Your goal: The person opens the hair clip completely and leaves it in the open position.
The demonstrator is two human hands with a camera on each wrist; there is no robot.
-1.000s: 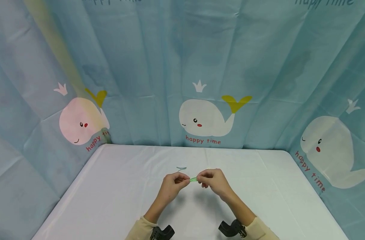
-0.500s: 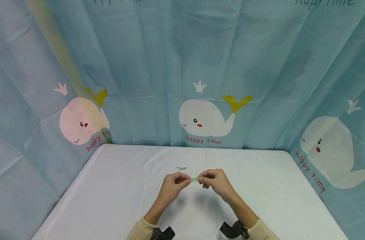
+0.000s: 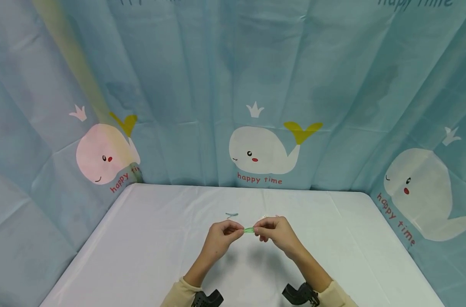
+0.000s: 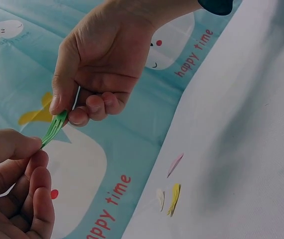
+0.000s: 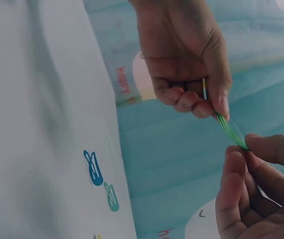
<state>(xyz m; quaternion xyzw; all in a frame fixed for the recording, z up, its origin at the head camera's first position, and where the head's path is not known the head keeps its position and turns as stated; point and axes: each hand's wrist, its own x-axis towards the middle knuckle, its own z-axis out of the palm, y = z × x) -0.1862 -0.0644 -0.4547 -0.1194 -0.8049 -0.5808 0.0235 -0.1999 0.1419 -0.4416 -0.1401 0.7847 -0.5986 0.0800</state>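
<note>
Between my two hands is a green snap hair clip (image 3: pixel 248 230), bent in a slight curve and lifted above the white table. My left hand (image 3: pixel 220 238) pinches one end between thumb and forefinger. The other end is pinched the same way by my right hand (image 3: pixel 276 233). The left wrist view shows the slotted face of the green clip (image 4: pixel 55 128), its tips covered by the fingertips. Seen from the right wrist, the clip (image 5: pixel 230 130) looks like a narrow arched strip.
A blue snap clip (image 5: pixel 93 168) and a teal one (image 5: pixel 111 197) lie on the table beyond my left hand. Beyond my right hand lie pink (image 4: pixel 175 165), white (image 4: pixel 160 199) and yellow (image 4: pixel 174 199) clips. A whale-print curtain (image 3: pixel 202 85) hangs behind the table (image 3: pixel 141 247).
Both hands have shifted very slightly to the right with the green hair clip between them. Their pinch on it stays the same.
</note>
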